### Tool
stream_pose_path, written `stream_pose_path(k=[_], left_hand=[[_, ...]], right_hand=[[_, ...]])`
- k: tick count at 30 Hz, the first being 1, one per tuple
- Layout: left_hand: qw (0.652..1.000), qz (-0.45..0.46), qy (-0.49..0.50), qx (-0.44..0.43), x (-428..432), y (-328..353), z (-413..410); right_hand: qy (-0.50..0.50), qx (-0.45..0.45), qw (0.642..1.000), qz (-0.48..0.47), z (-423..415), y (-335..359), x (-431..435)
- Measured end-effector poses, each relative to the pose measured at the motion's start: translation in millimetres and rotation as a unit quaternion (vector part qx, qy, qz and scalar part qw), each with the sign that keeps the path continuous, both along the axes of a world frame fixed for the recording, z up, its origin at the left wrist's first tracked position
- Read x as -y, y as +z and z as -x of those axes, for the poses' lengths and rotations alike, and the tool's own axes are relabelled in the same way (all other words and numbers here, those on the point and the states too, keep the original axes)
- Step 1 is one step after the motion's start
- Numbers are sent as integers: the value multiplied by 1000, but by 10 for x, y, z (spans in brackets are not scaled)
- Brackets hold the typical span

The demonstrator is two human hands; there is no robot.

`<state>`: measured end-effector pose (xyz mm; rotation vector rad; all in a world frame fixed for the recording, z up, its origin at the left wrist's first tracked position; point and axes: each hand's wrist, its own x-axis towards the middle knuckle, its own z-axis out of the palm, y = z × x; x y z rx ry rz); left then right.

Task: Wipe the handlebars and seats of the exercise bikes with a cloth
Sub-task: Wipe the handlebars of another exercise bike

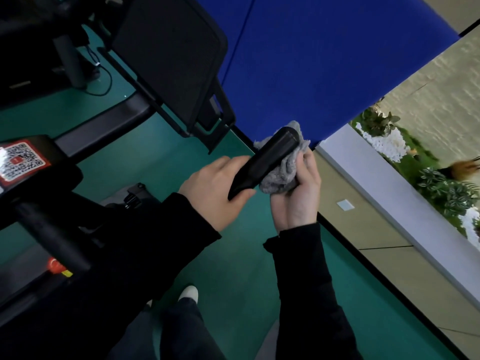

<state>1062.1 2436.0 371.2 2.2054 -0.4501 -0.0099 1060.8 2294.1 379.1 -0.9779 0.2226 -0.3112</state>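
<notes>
A teal-green floor [233, 255] fills the lower part of the tilted view. It is bordered by a deep blue padded wall panel [324, 61] and a pale beige wall with a strip of green plants and white pebbles [446, 188].

Near the middle a black, flattened handlebar grip [265, 159] slants up toward the blue panel, and its rounded tip is plainly visible. Its lower end disappears under the left hand [210, 185], which holds it with the thumb along the near edge. The fingers of this hand are hidden behind the bar.

Touching the far side of the handlebar is a crumpled grey terry cloth [280, 175], bunched against the grip and poking out just beyond the tip. The right hand [298, 196] cups this cloth palm up, with its fingers curled round it. How far the cloth wraps around the bar cannot be made out.

Both arms wear black sleeves, and these cover much of the bike frame below the handlebar. Well to the left of the handlebar sits a red label with a QR code [20, 159] on a dark, blurred housing that is cut off at the frame edge.

Above and left of the handlebar stands a large black flat panel on a black frame [168, 55], and what it is cannot be told. Below the handlebar, between the sleeves, the toe of a white shoe [189, 293] shows.
</notes>
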Motion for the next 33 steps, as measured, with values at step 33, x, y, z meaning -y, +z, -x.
stream_pose_path(k=[33], left_hand=[[996,-25,-76,30,-248,-17,84]], right_hand=[[-136,-141,932,305,934,-201,-57]])
